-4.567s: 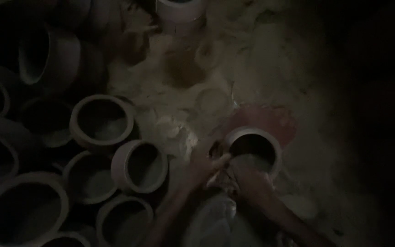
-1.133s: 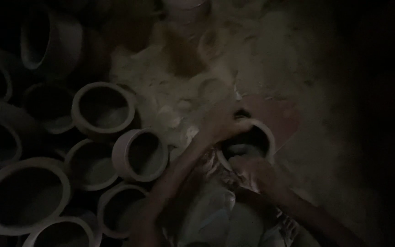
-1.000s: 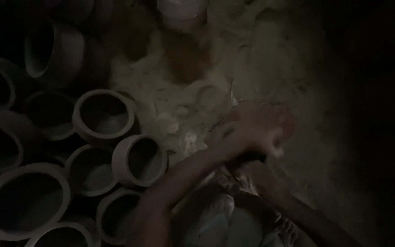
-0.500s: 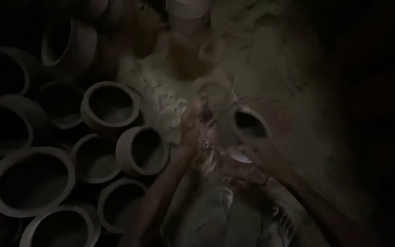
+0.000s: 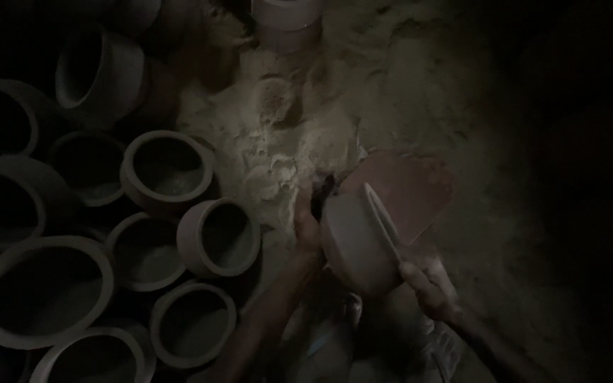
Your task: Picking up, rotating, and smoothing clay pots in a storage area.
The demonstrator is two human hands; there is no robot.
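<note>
I hold a small unfired clay pot tipped on its side, its mouth turned to the right. My left hand grips its left wall, and a dark small tool seems to stick up from that hand. My right hand supports the pot from below at the rim. Behind the pot lies a reddish curved slab or shard on the sandy ground.
Several grey clay pots stand packed together on the left, the nearest just left of my left arm. Another pot stands at the top. Pale sandy earth fills the middle; the right side is dark.
The pot stood upright with its mouth up; now it is tilted onto its side, mouth rightward. My right hand has dropped beneath it.
</note>
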